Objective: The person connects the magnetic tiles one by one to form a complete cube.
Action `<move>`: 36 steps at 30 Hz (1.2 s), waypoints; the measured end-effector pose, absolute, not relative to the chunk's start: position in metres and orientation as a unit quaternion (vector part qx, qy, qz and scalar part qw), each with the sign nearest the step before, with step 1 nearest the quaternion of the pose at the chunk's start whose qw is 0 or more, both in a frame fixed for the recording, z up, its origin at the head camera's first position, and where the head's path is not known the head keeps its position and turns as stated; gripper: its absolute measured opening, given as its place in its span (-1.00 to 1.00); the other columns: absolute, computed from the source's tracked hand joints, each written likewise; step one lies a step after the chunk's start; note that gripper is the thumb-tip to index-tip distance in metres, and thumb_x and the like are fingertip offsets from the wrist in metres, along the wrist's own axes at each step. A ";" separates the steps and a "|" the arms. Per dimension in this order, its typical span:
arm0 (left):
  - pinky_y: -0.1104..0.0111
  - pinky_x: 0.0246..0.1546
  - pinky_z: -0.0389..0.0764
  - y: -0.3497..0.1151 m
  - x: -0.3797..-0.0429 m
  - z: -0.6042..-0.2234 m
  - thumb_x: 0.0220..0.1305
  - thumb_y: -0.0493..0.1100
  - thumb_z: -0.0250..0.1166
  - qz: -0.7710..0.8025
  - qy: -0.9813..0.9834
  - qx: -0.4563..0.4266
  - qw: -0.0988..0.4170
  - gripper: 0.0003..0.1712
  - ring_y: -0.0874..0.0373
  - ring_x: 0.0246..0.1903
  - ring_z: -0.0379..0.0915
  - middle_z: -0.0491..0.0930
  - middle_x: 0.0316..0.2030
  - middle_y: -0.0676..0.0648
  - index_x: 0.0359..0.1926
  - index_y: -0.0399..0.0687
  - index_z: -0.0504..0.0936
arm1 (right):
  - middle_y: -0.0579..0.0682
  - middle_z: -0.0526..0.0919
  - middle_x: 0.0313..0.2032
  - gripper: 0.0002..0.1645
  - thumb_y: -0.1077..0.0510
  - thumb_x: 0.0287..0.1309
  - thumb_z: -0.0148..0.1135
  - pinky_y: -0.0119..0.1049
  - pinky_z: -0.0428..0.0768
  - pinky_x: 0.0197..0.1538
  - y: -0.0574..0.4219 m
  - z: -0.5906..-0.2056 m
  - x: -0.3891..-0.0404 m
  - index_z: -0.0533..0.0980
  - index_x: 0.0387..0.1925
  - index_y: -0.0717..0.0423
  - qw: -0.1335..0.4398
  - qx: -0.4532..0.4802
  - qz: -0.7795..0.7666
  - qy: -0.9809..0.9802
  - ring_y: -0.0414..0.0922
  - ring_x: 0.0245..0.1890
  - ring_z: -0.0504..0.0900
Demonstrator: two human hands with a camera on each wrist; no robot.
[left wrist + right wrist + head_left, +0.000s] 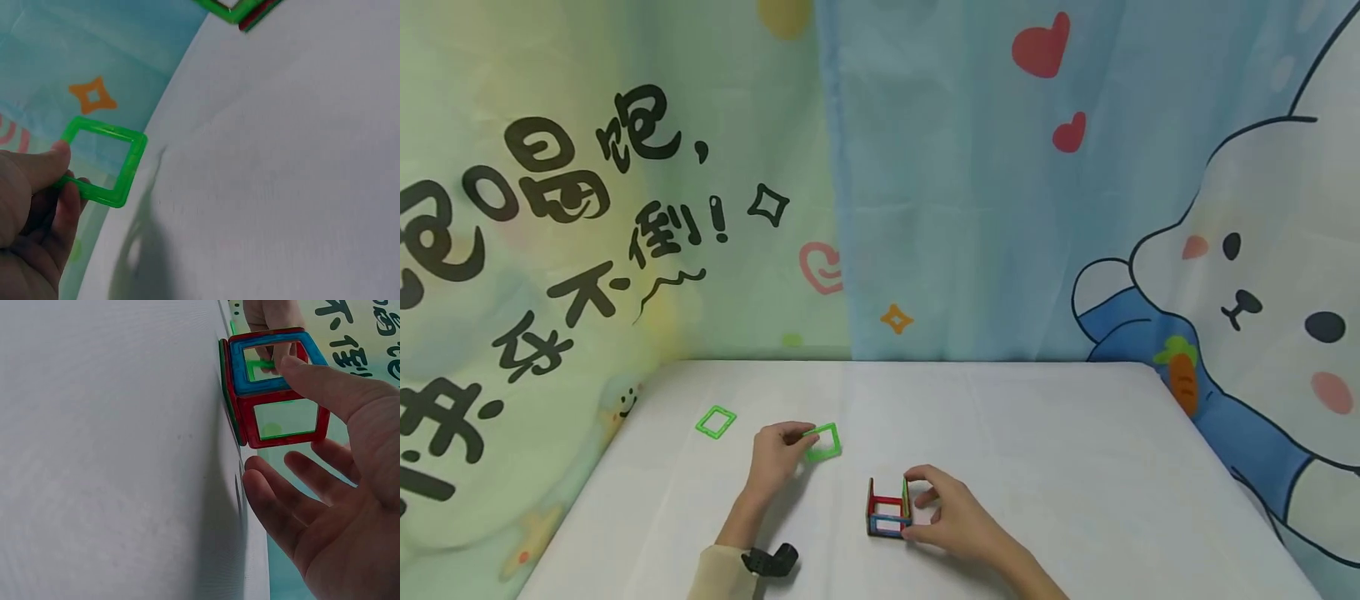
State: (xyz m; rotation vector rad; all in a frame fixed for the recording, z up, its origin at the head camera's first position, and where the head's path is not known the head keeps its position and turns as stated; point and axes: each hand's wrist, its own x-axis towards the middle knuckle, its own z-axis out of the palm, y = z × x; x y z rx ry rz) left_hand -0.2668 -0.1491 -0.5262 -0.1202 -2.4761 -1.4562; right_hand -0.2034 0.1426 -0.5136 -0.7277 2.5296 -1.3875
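Pinched in left hand (777,460): green frame (132,169), held above white surface (1075,467). Gripped in right hand (962,515): box of coloured frames (270,395), on surface. Lying flat, farther left: second green frame (727,426).

This looks like a play corner, though whether in a home or elsewhere cannot be told. Close behind the white counter (1075,467), beyond the hands (778,460) (958,518), hang pastel curtains (955,217), printed with bold black writing (559,197) to their left and a big cartoon animal (1247,375) to their right. Colourful toy frames (269,387) at the hands fit this.
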 end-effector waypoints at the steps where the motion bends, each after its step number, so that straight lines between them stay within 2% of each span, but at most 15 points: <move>1: 0.38 -0.38 0.58 -0.147 -0.267 -0.526 0.12 -0.29 0.44 -0.502 -0.853 -0.046 0.133 -0.84 0.16 -0.37 0.60 0.70 -0.36 -0.07 -0.24 -0.24 0.75 | 0.14 0.49 0.12 -0.21 0.12 -0.08 0.56 -0.34 0.57 -0.33 0.142 -0.514 -0.204 0.37 0.16 0.23 0.085 -0.244 -0.467 0.845 0.00 -0.17 0.58; 10: 0.40 -0.36 0.58 -0.124 -0.270 -0.519 0.19 -0.25 0.40 -0.524 -0.835 -0.151 0.073 -0.89 0.21 -0.36 0.60 0.71 -0.33 -0.02 -0.25 -0.16 0.77 | 0.18 0.50 0.10 -0.14 0.18 -0.08 0.55 -0.31 0.59 -0.29 0.139 -0.514 -0.209 0.33 0.24 0.23 0.094 -0.236 -0.479 0.840 -0.02 -0.20 0.58; 15: 0.39 -0.32 0.60 -0.110 -0.269 -0.513 0.19 -0.26 0.40 -0.534 -0.823 -0.189 0.044 -0.89 0.20 -0.34 0.63 0.71 -0.32 -0.03 -0.25 -0.17 0.76 | 0.19 0.51 0.09 -0.17 0.16 -0.10 0.57 -0.29 0.60 -0.26 0.141 -0.513 -0.209 0.37 0.20 0.24 0.094 -0.236 -0.480 0.840 -0.02 -0.15 0.57; 28: 0.37 -0.26 0.60 -0.090 -0.261 -0.509 0.19 -0.17 0.41 -0.542 -0.814 -0.206 -0.011 -0.86 0.24 -0.28 0.63 0.72 -0.29 0.03 -0.24 -0.11 0.78 | 0.12 0.53 0.07 -0.18 0.10 -0.10 0.57 -0.27 0.57 -0.22 0.142 -0.512 -0.208 0.37 0.19 0.15 0.085 -0.236 -0.454 0.855 -0.06 -0.12 0.55; 36: 0.40 -0.29 0.61 -0.084 -0.253 -0.511 0.20 -0.15 0.41 -0.530 -0.820 -0.214 -0.020 -0.84 0.27 -0.32 0.62 0.72 -0.31 0.06 -0.22 -0.11 0.78 | 0.11 0.51 0.06 -0.20 0.11 -0.10 0.57 -0.28 0.57 -0.21 0.143 -0.512 -0.204 0.33 0.14 0.16 0.090 -0.220 -0.455 0.858 -0.08 -0.12 0.54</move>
